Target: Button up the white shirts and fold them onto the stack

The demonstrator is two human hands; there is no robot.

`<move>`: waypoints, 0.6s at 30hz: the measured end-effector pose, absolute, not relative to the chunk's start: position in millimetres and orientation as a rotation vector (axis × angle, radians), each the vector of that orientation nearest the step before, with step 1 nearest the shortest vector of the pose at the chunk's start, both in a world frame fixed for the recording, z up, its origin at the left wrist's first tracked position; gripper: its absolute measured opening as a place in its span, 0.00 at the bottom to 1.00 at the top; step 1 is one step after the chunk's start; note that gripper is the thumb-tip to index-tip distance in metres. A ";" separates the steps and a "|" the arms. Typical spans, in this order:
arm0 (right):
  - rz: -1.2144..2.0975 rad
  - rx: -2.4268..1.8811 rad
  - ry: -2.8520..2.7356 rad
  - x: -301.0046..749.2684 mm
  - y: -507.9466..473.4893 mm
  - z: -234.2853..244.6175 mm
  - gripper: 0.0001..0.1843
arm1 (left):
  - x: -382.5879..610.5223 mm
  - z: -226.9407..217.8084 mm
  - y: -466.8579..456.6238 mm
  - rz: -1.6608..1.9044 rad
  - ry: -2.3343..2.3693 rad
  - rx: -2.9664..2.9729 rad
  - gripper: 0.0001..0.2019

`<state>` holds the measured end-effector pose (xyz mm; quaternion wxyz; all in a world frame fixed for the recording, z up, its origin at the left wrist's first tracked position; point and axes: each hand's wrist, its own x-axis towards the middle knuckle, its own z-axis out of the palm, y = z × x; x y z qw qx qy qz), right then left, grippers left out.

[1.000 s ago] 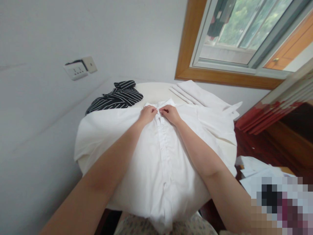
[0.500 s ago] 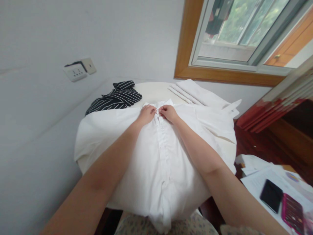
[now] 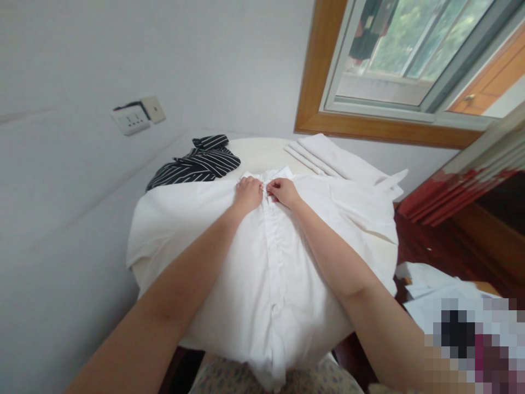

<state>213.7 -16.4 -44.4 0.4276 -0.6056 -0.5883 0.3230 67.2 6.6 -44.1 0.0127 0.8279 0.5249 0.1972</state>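
A white button-up shirt [image 3: 229,273] lies spread front side up over a round table, its collar at the far side and its hem hanging toward me. Just below the collar, my left hand [image 3: 249,194] is closed on the left side of the front placket. Facing it, my right hand [image 3: 284,192] pinches the placket's right side, thumb and forefinger together. The fingertips of both hands almost meet there. Whatever small part lies between them, perhaps a button, is hidden. Lower down, the placket [image 3: 274,273] runs toward the hem with some wrinkles.
Black-and-white striped cloth [image 3: 192,161] lies at the table's far left, and folded white cloth [image 3: 328,156] at the far right. The pale tabletop [image 3: 256,150] shows between them. Behind is a wall with a socket [image 3: 130,120]; papers [image 3: 435,293] lie at lower right.
My left hand has turned slightly, its back now more toward me and its fingertips more hidden. The right hand keeps its pinch. The view has shifted a little.
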 end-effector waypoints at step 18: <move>0.756 -1.572 -1.433 212.2 -14.9 -47.9 0.08 | 67.5 -45.0 13.3 0.643 1.556 2.642 0.14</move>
